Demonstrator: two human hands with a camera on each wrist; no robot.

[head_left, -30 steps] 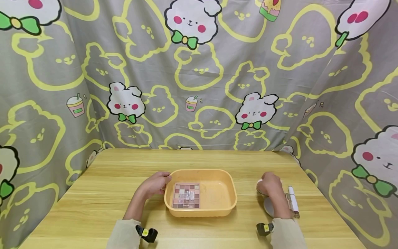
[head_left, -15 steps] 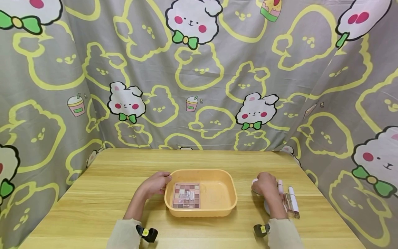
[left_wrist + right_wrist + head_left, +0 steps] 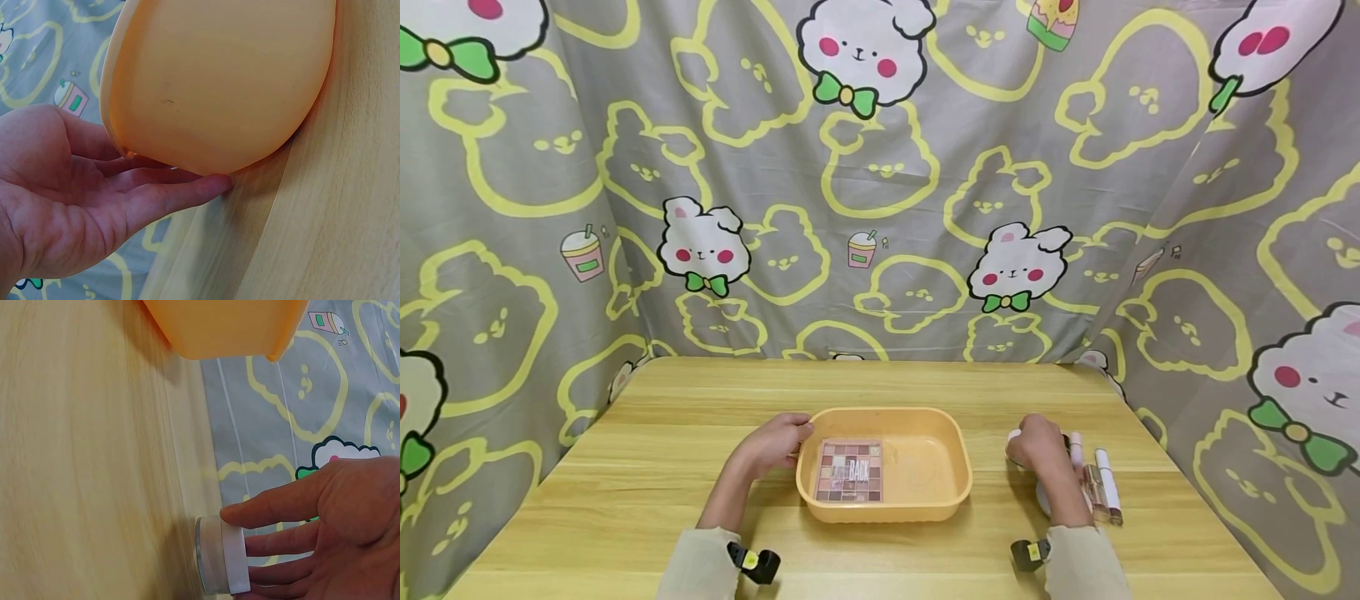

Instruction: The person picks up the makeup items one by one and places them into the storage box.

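A light orange plastic basin (image 3: 925, 511) stands on the table, an eyeshadow palette (image 3: 850, 472) lying flat in its left half. My left hand (image 3: 775, 446) grips the basin's left end, thumb at the rim and fingers along the outer wall. That grip shows close up in the left wrist view, the hand (image 3: 81, 194) against the basin wall (image 3: 219, 81). Right of the basin, my right hand (image 3: 1037, 442) pinches a small round cream jar (image 3: 215, 556) by its white lid. In the right wrist view the thumb of the hand (image 3: 337, 519) presses the lid's edge, and the jar is close to the tabletop.
Right of my right forearm lie a pink tube (image 3: 1077, 450), a small clear bottle (image 3: 1096, 493) and a white-capped tube (image 3: 1107, 479). A round pale item (image 3: 1042, 498) is partly hidden under the forearm. A patterned curtain (image 3: 887, 192) rises behind the table (image 3: 700, 392).
My right hand has shifted slightly left with the cream jar, uncovering the pink tube and more of the bottle. The left hand, basin and palette have stayed put.
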